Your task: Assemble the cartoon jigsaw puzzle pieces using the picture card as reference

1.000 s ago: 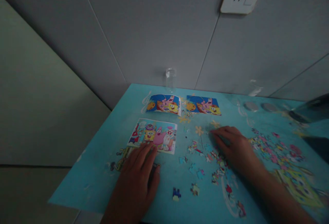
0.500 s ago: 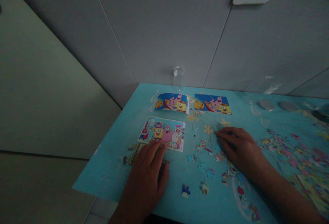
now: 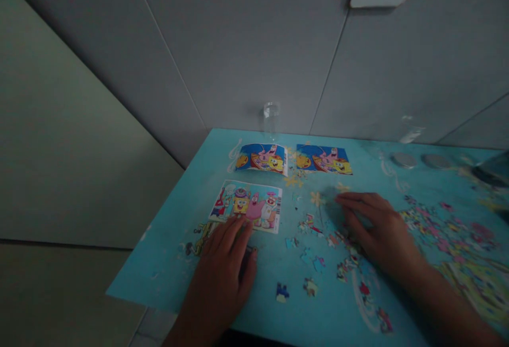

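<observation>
My left hand lies flat with fingers stretched out. Its fingertips touch the lower edge of a cartoon picture card showing several characters. My right hand hovers over the middle of the table, thumb and fingers drawn together in a pinch. Whatever may be between the fingertips is too small or dark to make out. Below and left of it lie loose jigsaw pieces: a red-and-white cluster, light blue pieces, a dark blue and white piece and a pale piece.
Two blue picture cards, one curled and one flat, lie toward the back. A clear glass stands by the wall. Grey discs are at the back right. Many puzzle pieces spread over the patterned blue table.
My right hand has lifted slightly off the table, its fingertips a little farther from the pieces. My left hand stays on the card. The view has shifted slightly to the right.
</observation>
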The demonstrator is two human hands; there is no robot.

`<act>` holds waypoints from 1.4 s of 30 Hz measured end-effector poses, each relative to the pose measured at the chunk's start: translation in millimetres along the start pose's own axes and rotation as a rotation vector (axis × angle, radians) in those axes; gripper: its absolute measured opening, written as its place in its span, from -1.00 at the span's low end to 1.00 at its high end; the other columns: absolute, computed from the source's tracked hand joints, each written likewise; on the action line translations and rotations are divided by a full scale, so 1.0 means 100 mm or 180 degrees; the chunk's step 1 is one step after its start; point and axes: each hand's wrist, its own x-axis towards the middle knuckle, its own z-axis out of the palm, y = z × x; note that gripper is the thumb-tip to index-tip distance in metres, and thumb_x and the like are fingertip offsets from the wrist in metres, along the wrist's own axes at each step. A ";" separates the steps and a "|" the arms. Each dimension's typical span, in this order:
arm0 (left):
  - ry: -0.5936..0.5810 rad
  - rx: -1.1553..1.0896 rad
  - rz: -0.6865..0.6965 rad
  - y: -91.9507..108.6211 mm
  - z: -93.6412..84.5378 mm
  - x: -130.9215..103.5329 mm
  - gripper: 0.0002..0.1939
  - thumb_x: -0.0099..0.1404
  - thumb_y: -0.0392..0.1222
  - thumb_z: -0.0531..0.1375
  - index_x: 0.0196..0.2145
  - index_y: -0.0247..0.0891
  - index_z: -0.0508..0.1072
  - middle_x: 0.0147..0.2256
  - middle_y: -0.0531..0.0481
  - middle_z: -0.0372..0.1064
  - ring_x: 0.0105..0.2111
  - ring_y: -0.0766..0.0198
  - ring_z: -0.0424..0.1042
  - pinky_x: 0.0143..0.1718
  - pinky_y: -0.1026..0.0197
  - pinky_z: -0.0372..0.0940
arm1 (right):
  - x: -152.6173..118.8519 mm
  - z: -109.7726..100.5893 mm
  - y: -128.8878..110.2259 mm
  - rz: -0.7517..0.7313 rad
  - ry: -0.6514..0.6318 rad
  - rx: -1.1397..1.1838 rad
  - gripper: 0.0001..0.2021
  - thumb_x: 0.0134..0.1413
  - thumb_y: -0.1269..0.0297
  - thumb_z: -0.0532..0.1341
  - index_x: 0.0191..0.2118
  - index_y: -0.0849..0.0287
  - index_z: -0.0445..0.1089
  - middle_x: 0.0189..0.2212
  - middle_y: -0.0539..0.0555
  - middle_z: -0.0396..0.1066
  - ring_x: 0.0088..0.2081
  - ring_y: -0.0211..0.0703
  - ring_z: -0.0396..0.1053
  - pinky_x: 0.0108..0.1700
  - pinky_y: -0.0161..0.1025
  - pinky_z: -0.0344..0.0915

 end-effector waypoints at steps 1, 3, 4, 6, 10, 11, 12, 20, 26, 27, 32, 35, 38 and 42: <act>0.0005 -0.0005 0.0011 -0.01 0.00 0.00 -0.46 0.44 -0.15 0.10 0.33 -0.23 0.20 0.33 -0.16 0.14 0.34 -0.03 0.11 0.31 -0.23 0.19 | 0.00 -0.05 0.01 0.0114 0.0104 -0.0010 -0.75 0.33 0.27 0.16 0.02 0.06 0.52 -0.02 0.13 0.52 -0.01 0.05 0.45 0.05 0.07 0.40; 0.0020 -0.0009 0.0026 -0.02 0.01 -0.01 -0.47 0.44 -0.14 0.10 0.32 -0.23 0.21 0.33 -0.16 0.15 0.34 -0.04 0.12 0.31 -0.23 0.19 | -0.02 -0.14 0.07 0.0370 0.0280 -0.0081 -0.75 0.34 0.23 0.16 0.02 0.06 0.52 -0.03 0.13 0.52 -0.02 0.05 0.46 0.05 0.06 0.41; 0.0024 -0.0007 0.0029 -0.02 0.01 -0.01 -0.47 0.44 -0.14 0.10 0.32 -0.22 0.22 0.33 -0.16 0.15 0.33 -0.05 0.12 0.31 -0.23 0.19 | -0.04 -0.18 0.12 0.0489 0.0347 -0.0129 -0.75 0.33 0.21 0.16 0.01 0.06 0.53 -0.04 0.13 0.52 -0.03 0.05 0.46 0.04 0.05 0.41; 0.0038 0.0002 0.0032 -0.03 0.02 -0.01 -0.48 0.44 -0.13 0.10 0.31 -0.22 0.22 0.32 -0.17 0.15 0.33 -0.05 0.13 0.30 -0.24 0.19 | -0.07 -0.24 0.22 0.0669 0.0427 -0.0264 -0.74 0.32 0.19 0.17 -0.01 0.08 0.54 -0.07 0.13 0.53 -0.06 0.06 0.47 0.04 0.05 0.40; 0.0076 -0.0017 0.0054 -0.04 0.03 0.00 -0.46 0.43 -0.12 0.10 0.32 -0.19 0.20 0.32 -0.16 0.15 0.32 -0.06 0.15 0.29 -0.24 0.20 | -0.13 -0.31 0.39 0.0806 0.0314 -0.0470 -0.73 0.31 0.17 0.16 -0.04 0.11 0.55 -0.10 0.15 0.56 -0.08 0.10 0.49 0.03 0.07 0.39; 0.0086 -0.0031 0.0064 -0.05 0.04 0.00 -0.46 0.43 -0.12 0.10 0.32 -0.18 0.19 0.32 -0.16 0.16 0.32 -0.07 0.16 0.29 -0.24 0.21 | -0.14 -0.32 0.40 0.0822 0.0288 -0.0495 -0.73 0.30 0.17 0.16 -0.05 0.11 0.56 -0.11 0.16 0.56 -0.09 0.11 0.50 0.02 0.07 0.39; 0.0096 -0.0048 0.0071 -0.06 0.05 0.00 -0.46 0.43 -0.11 0.11 0.33 -0.16 0.19 0.32 -0.16 0.16 0.32 -0.07 0.16 0.29 -0.24 0.21 | -0.15 -0.32 0.41 0.0839 0.0271 -0.0514 -0.73 0.29 0.18 0.16 -0.06 0.11 0.56 -0.13 0.16 0.56 -0.10 0.11 0.50 0.01 0.07 0.39; 0.0085 -0.0098 0.0102 -0.13 0.10 0.00 -0.48 0.43 -0.06 0.09 0.30 -0.14 0.22 0.32 -0.14 0.16 0.30 -0.09 0.19 0.30 -0.27 0.18 | -0.13 -0.32 0.37 0.0905 0.0107 -0.0459 -0.77 0.27 0.24 0.18 -0.09 0.11 0.57 -0.16 0.13 0.59 -0.12 0.07 0.51 -0.03 0.03 0.39; 0.0103 -0.0113 0.0150 -0.14 0.11 0.00 -0.48 0.44 -0.07 0.08 0.31 -0.15 0.21 0.31 -0.17 0.17 0.30 -0.09 0.20 0.30 -0.28 0.18 | -0.13 -0.30 0.34 0.0947 0.0006 -0.0394 -0.77 0.27 0.24 0.18 -0.09 0.10 0.57 -0.15 0.13 0.58 -0.11 0.08 0.50 -0.03 0.04 0.38; 0.0107 -0.0106 0.0154 -0.15 0.11 0.00 -0.47 0.44 -0.07 0.08 0.31 -0.15 0.20 0.31 -0.17 0.17 0.30 -0.09 0.20 0.30 -0.28 0.17 | -0.13 -0.30 0.34 0.0960 0.0000 -0.0401 -0.77 0.27 0.24 0.18 -0.09 0.10 0.57 -0.15 0.13 0.58 -0.10 0.08 0.49 -0.03 0.04 0.38; 0.0094 -0.0063 0.0179 -0.16 0.12 0.00 -0.47 0.44 -0.04 0.08 0.30 -0.16 0.21 0.30 -0.18 0.18 0.28 -0.09 0.21 0.29 -0.27 0.17 | -0.12 -0.29 0.36 0.0930 -0.0026 -0.0417 -0.76 0.26 0.26 0.18 -0.10 0.12 0.58 -0.18 0.13 0.59 -0.14 0.08 0.50 -0.03 0.05 0.39; 0.0113 -0.0059 0.0214 -0.17 0.13 0.00 -0.47 0.44 -0.03 0.07 0.30 -0.18 0.21 0.29 -0.19 0.19 0.28 -0.10 0.21 0.29 -0.27 0.17 | -0.12 -0.28 0.36 0.0901 -0.0064 -0.0378 -0.77 0.25 0.26 0.18 -0.12 0.12 0.59 -0.22 0.13 0.59 -0.18 0.06 0.52 -0.05 0.04 0.41; 0.0140 -0.0066 0.0240 -0.17 0.12 0.01 -0.48 0.44 -0.05 0.07 0.30 -0.19 0.21 0.29 -0.20 0.19 0.28 -0.10 0.21 0.29 -0.26 0.18 | -0.12 -0.27 0.35 0.0925 -0.0060 -0.0364 -0.77 0.23 0.26 0.19 -0.13 0.10 0.59 -0.25 0.13 0.60 -0.20 0.05 0.53 -0.09 0.02 0.42; 0.0137 -0.0060 0.0251 -0.18 0.12 0.01 -0.48 0.43 -0.05 0.08 0.29 -0.18 0.22 0.30 -0.19 0.19 0.28 -0.10 0.22 0.29 -0.26 0.18 | -0.11 -0.27 0.33 0.0945 -0.0111 -0.0317 -0.77 0.21 0.28 0.19 -0.14 0.11 0.60 -0.26 0.13 0.59 -0.21 0.05 0.53 -0.10 0.00 0.43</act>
